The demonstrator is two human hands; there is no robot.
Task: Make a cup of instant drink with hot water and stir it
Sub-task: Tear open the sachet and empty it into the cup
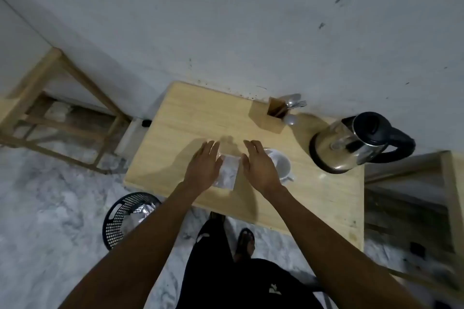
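A silver sachet point(227, 172) lies flat on the wooden table point(185, 118), between my two hands. My left hand point(204, 166) hovers open over its left edge, fingers stretched forward. My right hand point(258, 167) is open just right of the sachet and partly covers a white cup point(280, 163). The cup stands upright with its handle toward me. A steel electric kettle point(351, 143) with a black lid and handle stands at the table's right. Behind the cup, a wooden holder point(268, 114) carries spoons and a fork point(293, 103).
A black mesh waste basket point(120, 221) with crumpled foil inside sits on the marble floor at the table's front left. A wooden frame stand point(57, 113) is at the left, another wooden shelf point(447, 183) at the right. The wall is right behind the table.
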